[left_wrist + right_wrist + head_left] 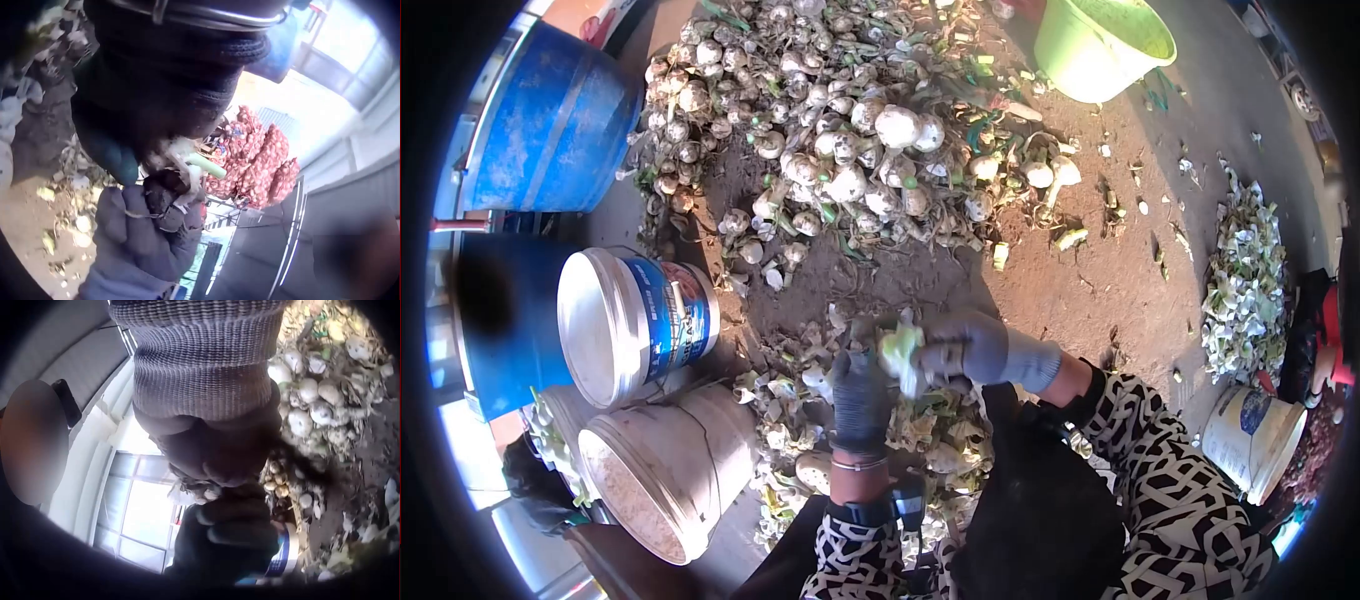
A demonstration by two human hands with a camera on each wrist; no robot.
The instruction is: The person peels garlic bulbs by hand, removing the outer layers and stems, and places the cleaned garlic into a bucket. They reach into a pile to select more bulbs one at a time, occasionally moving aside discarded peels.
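Observation:
Between two gloved hands is a garlic bulb (pixel 903 352) with loose pale husk and a short green stem (pixel 211 166). The right hand (pixel 970 348), in a grey glove, curls its fingers around the bulb from the right. The left hand (pixel 860 400), in a darker glove, pinches at the husk from the left, its fingertips close against the bulb. Seen from the right wrist, the two gloves meet and hide most of the bulb. Below the hands lies a heap of peeled husks and cut leaves (pixel 940 430).
A large pile of garlic bulbs (pixel 840 150) spreads across the ground ahead. White buckets (pixel 630 320) and blue tubs (pixel 550 120) stand at left. A lime-green tub (pixel 1100 50) is at upper right. Husk scraps (pixel 1245 280) and another white bucket (pixel 1250 440) lie right.

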